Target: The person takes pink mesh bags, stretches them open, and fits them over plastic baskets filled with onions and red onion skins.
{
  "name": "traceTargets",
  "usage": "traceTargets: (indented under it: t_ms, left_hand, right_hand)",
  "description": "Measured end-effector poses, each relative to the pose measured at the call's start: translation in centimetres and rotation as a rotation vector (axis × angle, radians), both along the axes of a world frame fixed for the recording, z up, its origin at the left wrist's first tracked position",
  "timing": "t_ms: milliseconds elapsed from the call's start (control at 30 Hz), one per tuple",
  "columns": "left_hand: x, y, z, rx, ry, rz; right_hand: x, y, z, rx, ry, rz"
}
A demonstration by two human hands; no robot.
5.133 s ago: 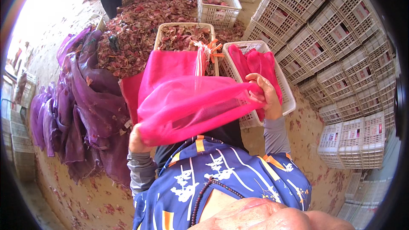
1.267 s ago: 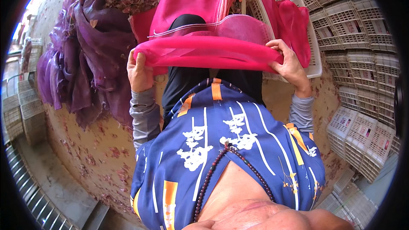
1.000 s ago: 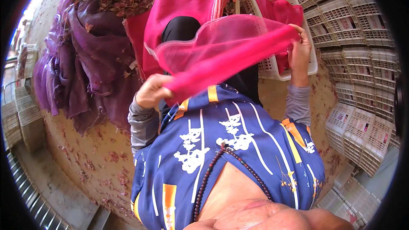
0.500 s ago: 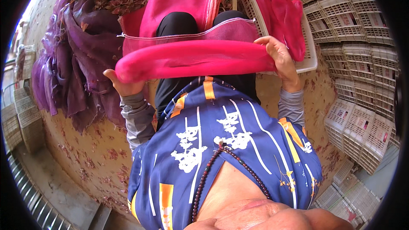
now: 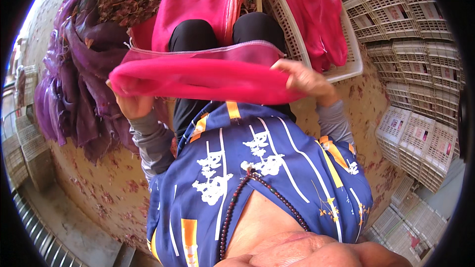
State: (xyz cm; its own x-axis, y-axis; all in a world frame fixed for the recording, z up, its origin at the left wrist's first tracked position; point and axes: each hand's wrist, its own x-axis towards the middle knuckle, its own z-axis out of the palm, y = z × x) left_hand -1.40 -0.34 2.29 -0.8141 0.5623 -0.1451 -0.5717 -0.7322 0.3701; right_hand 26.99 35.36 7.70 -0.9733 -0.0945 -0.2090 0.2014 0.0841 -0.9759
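Note:
A bright pink mesh bag [image 5: 208,80], gathered into a thick roll, stretches sideways above my lap. At its left end is my left hand [image 5: 134,104]; the thumb shows outside, and the other fingers are hidden by the mesh. The right end is in my right hand [image 5: 310,81], its fingers bent over the cloth and slightly blurred. A flatter, sheer part of the mesh with a pale hem [image 5: 237,48] spreads beyond the roll, across my thighs. Past my knees lies a pile of folded pink mesh bags [image 5: 193,7], with pale edges on its right side.
At the far right, a white plastic basket [image 5: 357,64] holds more pink mesh [image 5: 321,22]. Purple netting [image 5: 91,69] is heaped at the left, beside dry reddish leaves [image 5: 136,0]. Pale crates [image 5: 413,59] are stacked along the right. Leaf scraps dot the tan floor [image 5: 94,183].
Both hands and the rolled mesh have shifted left and slightly nearer in the picture. My right hand has turned inward over its end of the roll. The surroundings have also shifted slightly left.

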Motion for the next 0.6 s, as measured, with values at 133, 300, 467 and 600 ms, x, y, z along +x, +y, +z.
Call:
traceTargets:
  t_ms: [133,300,467,600]
  left_hand:
    - [-3.9,0.7,-0.8,0.401,-0.067,-0.18]
    - [-4.9,6.1,1.9,0.224,0.085,-0.211]
    - [-4.6,14.7,0.7,-0.481,0.832,-0.132]
    - [0.0,18.0,0.0,-1.043,1.324,0.144]
  right_hand:
    - [-1.2,-4.9,-0.2,0.007,-0.098,0.186]
    - [-1.1,-3.0,0.5,0.273,-0.011,0.11]
    - [0.4,-1.5,-0.6,0.397,-0.051,-0.176]
    - [2.7,1.3,-2.8,0.263,0.063,-0.735]
